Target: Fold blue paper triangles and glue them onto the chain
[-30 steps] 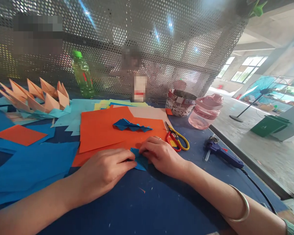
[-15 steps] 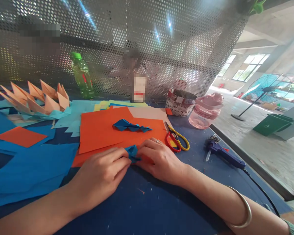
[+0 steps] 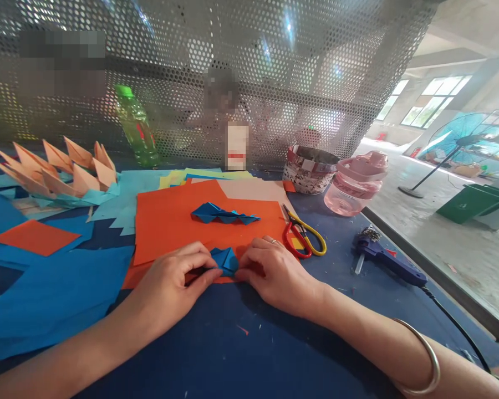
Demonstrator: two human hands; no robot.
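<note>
A small folded piece of blue paper is pinched between my two hands at the near edge of the orange sheets. My left hand grips its left side between thumb and fingers. On its right side, my right hand holds it with thumb and fingertips; a ring and a bangle show on that arm. Just beyond lies a finished-looking strip of folded blue paper, touched by neither hand. Scissors with red and yellow handles rest right of the orange sheets.
Blue sheets and an orange square lie left. Behind them stands a ring of peach paper points. A green bottle, a patterned bowl and a pink bottle line the back. A glue gun lies right.
My fingers have drawn slightly apart on the folded blue paper, so more of it shows. The view has shifted a little, and objects on the right sit farther right.
</note>
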